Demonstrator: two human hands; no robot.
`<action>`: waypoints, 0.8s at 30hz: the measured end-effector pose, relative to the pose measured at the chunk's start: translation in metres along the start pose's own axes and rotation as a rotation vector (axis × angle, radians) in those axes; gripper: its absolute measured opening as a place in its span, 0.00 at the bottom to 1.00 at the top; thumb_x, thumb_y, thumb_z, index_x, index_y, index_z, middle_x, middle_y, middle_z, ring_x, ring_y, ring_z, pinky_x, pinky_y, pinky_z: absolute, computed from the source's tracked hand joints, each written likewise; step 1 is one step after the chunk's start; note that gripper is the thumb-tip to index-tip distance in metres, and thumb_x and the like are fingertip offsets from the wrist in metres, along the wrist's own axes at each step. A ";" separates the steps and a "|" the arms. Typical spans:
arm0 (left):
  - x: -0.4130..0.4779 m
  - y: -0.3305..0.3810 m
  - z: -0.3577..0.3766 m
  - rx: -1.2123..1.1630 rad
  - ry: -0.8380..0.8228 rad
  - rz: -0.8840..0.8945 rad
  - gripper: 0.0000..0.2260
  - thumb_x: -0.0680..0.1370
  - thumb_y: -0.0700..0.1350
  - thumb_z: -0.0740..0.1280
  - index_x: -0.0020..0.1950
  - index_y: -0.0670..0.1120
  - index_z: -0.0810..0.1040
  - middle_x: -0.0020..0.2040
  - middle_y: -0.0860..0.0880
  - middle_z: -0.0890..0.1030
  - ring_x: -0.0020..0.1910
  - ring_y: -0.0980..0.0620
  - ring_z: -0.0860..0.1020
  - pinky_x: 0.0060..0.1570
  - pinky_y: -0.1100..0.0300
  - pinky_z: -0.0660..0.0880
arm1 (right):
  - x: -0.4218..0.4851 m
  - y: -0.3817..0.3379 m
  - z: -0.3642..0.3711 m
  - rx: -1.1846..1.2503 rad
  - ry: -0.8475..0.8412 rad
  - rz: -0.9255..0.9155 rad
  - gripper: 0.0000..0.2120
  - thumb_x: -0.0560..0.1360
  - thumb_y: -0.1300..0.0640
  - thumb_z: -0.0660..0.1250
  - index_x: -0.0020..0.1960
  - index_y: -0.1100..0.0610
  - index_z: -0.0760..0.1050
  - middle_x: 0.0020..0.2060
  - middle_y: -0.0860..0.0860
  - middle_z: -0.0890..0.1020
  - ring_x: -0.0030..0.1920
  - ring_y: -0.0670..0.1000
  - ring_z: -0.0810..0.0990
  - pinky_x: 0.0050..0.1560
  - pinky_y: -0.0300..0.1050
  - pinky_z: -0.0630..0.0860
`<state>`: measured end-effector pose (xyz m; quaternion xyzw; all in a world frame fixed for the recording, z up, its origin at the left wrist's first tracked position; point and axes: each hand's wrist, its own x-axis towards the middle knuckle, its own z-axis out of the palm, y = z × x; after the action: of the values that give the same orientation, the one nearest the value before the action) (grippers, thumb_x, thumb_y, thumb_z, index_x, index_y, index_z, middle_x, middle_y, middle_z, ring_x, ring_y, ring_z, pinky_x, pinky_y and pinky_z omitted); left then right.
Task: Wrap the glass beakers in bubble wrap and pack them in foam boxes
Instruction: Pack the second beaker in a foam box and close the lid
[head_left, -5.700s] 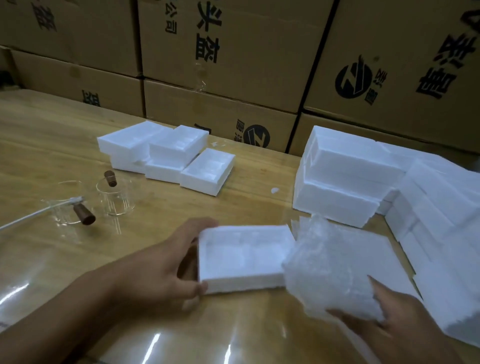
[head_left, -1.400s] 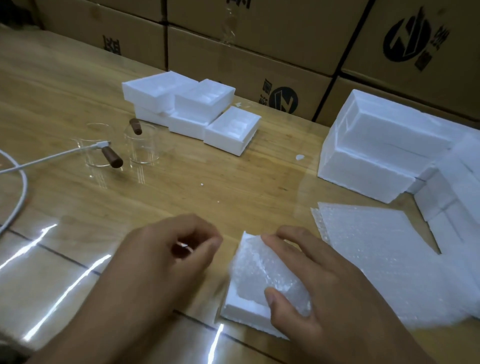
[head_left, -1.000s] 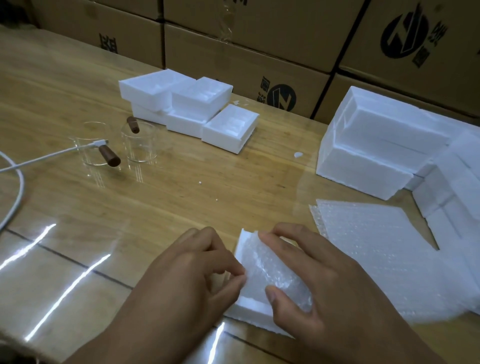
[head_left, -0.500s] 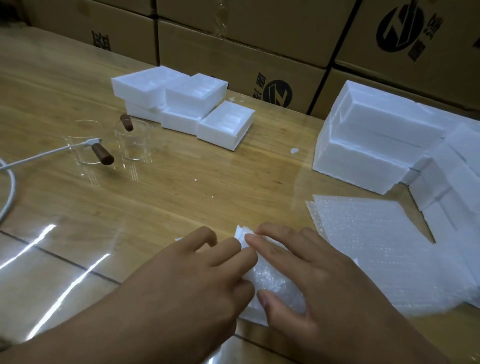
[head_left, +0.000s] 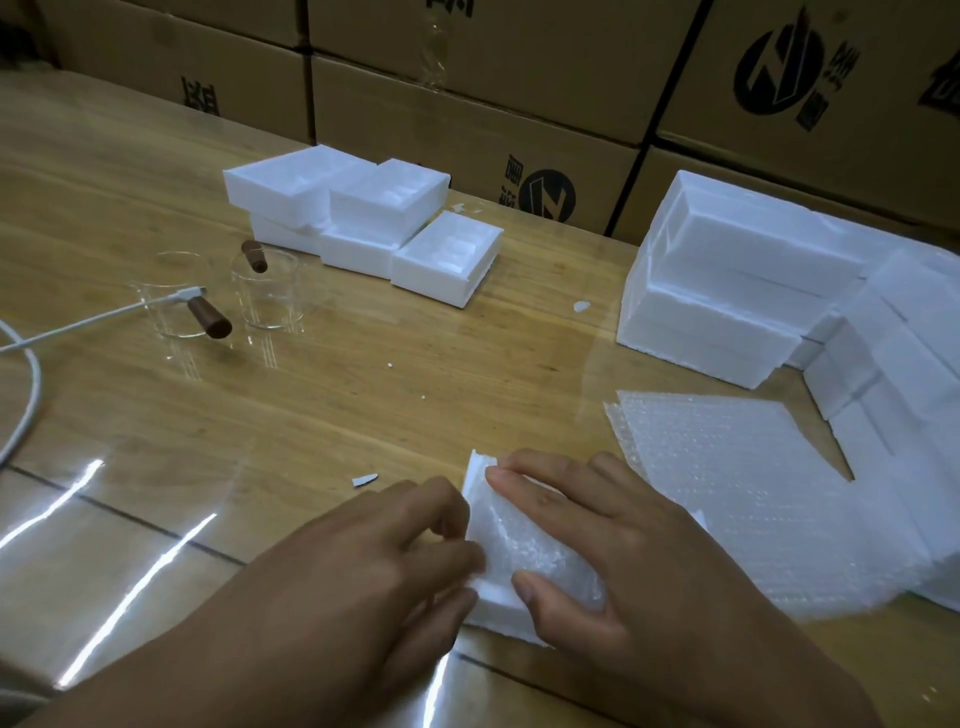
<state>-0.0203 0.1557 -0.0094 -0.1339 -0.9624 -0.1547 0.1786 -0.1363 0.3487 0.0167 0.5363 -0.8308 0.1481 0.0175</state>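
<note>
A bubble-wrapped bundle (head_left: 524, 545) lies in a white foam box (head_left: 493, 605) at the table's near edge. My right hand (head_left: 623, 561) rests flat over the bundle, fingers stretched across its top and thumb at its near side. My left hand (head_left: 363, 561) has its fingers bent, their tips gripping the wrap at the bundle's left edge. Two bare glass beakers (head_left: 174, 299) (head_left: 270, 291) with brown wooden handles stand at the far left.
A stack of bubble wrap sheets (head_left: 753, 493) lies right of my hands. Open foam boxes (head_left: 363, 228) sit at the back, and more foam boxes (head_left: 727, 291) are stacked on the right. A white cable (head_left: 78, 325) runs to the left beaker. Cardboard cartons (head_left: 519, 78) line the wall.
My left hand moved onto the bundle's left edge and its fingers bent there. My right hand stayed pressed on the bundle, which has sunk lower in the foam box.
</note>
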 end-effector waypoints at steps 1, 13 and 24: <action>0.000 0.000 0.001 0.004 -0.007 -0.008 0.10 0.78 0.53 0.61 0.45 0.53 0.82 0.48 0.53 0.76 0.39 0.59 0.70 0.39 0.67 0.63 | 0.000 0.000 0.000 -0.001 -0.003 -0.004 0.28 0.74 0.41 0.61 0.72 0.46 0.70 0.68 0.35 0.70 0.55 0.43 0.73 0.49 0.41 0.78; 0.002 -0.005 0.003 -0.341 0.291 -0.184 0.13 0.76 0.52 0.65 0.58 0.52 0.82 0.58 0.61 0.81 0.58 0.66 0.78 0.55 0.72 0.72 | 0.001 0.003 0.000 0.010 -0.051 -0.023 0.29 0.76 0.39 0.58 0.76 0.45 0.63 0.70 0.33 0.65 0.61 0.40 0.68 0.59 0.35 0.70; 0.026 -0.002 0.043 -0.550 -0.038 -0.249 0.32 0.73 0.76 0.46 0.75 0.73 0.42 0.74 0.76 0.50 0.76 0.69 0.50 0.68 0.78 0.49 | -0.002 0.009 -0.011 0.101 -0.082 -0.018 0.34 0.74 0.36 0.64 0.76 0.42 0.57 0.73 0.31 0.58 0.67 0.39 0.67 0.65 0.39 0.69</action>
<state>-0.0573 0.1736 -0.0378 -0.0612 -0.8966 -0.4276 0.0974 -0.1449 0.3563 0.0244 0.5494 -0.8175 0.1677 -0.0426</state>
